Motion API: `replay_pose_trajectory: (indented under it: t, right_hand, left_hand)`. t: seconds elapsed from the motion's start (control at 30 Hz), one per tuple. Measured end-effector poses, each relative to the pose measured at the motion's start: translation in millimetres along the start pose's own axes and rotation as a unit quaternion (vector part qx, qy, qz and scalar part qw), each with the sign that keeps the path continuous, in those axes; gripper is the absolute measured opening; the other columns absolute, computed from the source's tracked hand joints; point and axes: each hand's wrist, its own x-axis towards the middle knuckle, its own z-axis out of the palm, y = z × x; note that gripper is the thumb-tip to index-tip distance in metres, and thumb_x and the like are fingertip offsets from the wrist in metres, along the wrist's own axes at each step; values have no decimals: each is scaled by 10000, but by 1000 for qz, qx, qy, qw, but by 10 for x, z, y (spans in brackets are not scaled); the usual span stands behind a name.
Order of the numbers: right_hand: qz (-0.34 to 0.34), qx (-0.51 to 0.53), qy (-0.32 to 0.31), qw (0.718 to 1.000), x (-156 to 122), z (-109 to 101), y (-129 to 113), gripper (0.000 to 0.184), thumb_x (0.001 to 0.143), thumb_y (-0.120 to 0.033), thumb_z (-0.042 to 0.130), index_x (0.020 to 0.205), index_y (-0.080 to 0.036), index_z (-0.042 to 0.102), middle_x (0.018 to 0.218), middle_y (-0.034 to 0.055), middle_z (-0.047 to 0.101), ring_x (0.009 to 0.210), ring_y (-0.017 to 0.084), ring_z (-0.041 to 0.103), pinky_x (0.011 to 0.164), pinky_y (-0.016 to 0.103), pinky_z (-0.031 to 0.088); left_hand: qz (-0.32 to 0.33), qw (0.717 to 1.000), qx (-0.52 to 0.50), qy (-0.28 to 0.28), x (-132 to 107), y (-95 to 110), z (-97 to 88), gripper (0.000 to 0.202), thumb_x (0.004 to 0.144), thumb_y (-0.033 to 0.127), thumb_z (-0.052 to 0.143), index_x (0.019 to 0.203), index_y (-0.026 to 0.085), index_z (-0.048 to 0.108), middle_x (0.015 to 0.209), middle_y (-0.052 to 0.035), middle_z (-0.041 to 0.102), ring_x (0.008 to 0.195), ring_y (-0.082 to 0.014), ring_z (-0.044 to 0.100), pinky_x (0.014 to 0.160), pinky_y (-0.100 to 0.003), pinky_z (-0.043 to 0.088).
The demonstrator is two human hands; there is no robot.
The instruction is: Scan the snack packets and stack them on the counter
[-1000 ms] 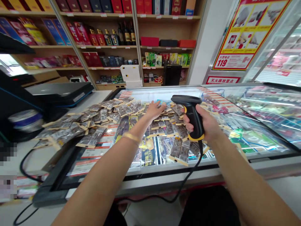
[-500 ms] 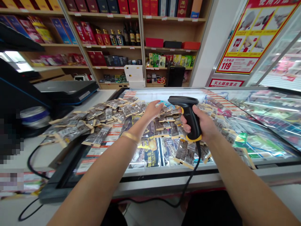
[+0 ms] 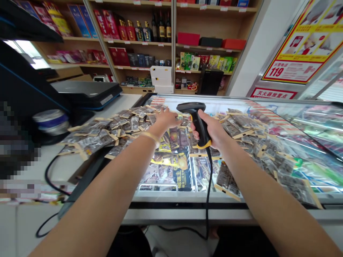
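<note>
My right hand (image 3: 211,131) grips the handle of a black barcode scanner (image 3: 195,119) with a yellow trim, its head pointing left over the pile and its cable (image 3: 207,192) hanging down off the freezer's front. My left hand (image 3: 165,118) reaches forward with its fingers flat on the small clear snack packets (image 3: 128,125) that cover the glass lid of the chest freezer (image 3: 187,200). More packets (image 3: 257,142) lie spread to the right of the scanner.
A white counter (image 3: 53,167) on the left carries a black till screen (image 3: 85,93), a tape roll (image 3: 50,121) and cables. Wooden shelves (image 3: 160,43) with boxes and bottles stand behind. A red and yellow poster (image 3: 302,46) hangs at the right.
Both hands have shifted left across the freezer lid. The left hand has come down onto the packets, and the scanner stays gripped in the right hand.
</note>
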Motion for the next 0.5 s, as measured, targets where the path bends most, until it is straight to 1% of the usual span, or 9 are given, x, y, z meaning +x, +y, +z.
replay_pose_trajectory:
  t: [0.07, 0.13, 0.23, 0.27, 0.33, 0.4, 0.47, 0.5]
  right_hand:
    - [-2, 6, -10, 1000, 45, -6, 70, 433, 911, -613, 637, 979, -187, 610, 601, -11, 581, 442, 109, 494, 392, 219, 411]
    - [-3, 8, -23, 1000, 50, -36, 137, 428, 887, -609, 667, 948, -191, 602, 620, -9, 588, 447, 109, 498, 396, 225, 418]
    - [-4, 4, -37, 999, 16, -87, 202, 432, 843, -607, 714, 906, -198, 588, 634, -11, 586, 449, 109, 492, 403, 233, 418]
    - [-4, 2, -42, 999, 2, -100, 212, 436, 831, -607, 725, 898, -200, 585, 636, -14, 582, 450, 108, 488, 405, 235, 417]
    - [-5, 2, -47, 999, -24, -120, 218, 440, 817, -605, 739, 898, -201, 585, 640, -18, 577, 454, 106, 483, 411, 237, 417]
    - [-6, 1, -51, 999, -49, -125, 209, 442, 813, -599, 745, 918, -197, 594, 648, -19, 579, 463, 106, 490, 418, 237, 418]
    - [-7, 2, -43, 999, -76, -114, 190, 452, 815, -603, 742, 944, -193, 601, 648, -21, 579, 464, 105, 495, 418, 234, 411]
    - [-7, 3, -35, 999, -91, -103, 178, 460, 816, -608, 737, 954, -191, 602, 641, -24, 575, 459, 104, 493, 415, 231, 405]
  left_hand:
    - [3, 1000, 10, -4, -47, -37, -17, 680, 833, 708, 535, 1390, 336, 651, 1506, -172, 529, 1375, -460, 478, 1115, -633, 355]
    - [5, 1000, 11, -3, -125, -88, -29, 655, 862, 682, 503, 1389, 325, 655, 1466, -177, 556, 1359, -466, 487, 1103, -630, 363]
    - [8, 1000, 4, -6, -281, -174, -59, 551, 923, 577, 448, 1373, 349, 668, 1513, -153, 517, 1394, -474, 441, 1108, -649, 341]
    - [7, 1000, 1, -10, -336, -201, -77, 519, 928, 540, 456, 1368, 366, 670, 1539, -136, 496, 1411, -470, 419, 1116, -648, 333]
    - [2, 1000, 0, -22, -441, -252, -123, 479, 905, 474, 534, 1358, 397, 669, 1578, -104, 458, 1439, -459, 386, 1138, -635, 317]
    - [-2, 1000, -2, -22, -537, -300, -177, 536, 848, 408, 650, 1384, 404, 640, 1597, -105, 432, 1447, -452, 382, 1147, -613, 320]
    - [-14, 1000, -23, 3, -626, -352, -224, 723, 766, 345, 763, 1460, 368, 562, 1569, -146, 451, 1422, -439, 430, 1139, -567, 356]
    - [-25, 998, -47, 25, -668, -382, -241, 834, 721, 311, 809, 1500, 332, 511, 1524, -172, 491, 1387, -426, 477, 1123, -535, 386]
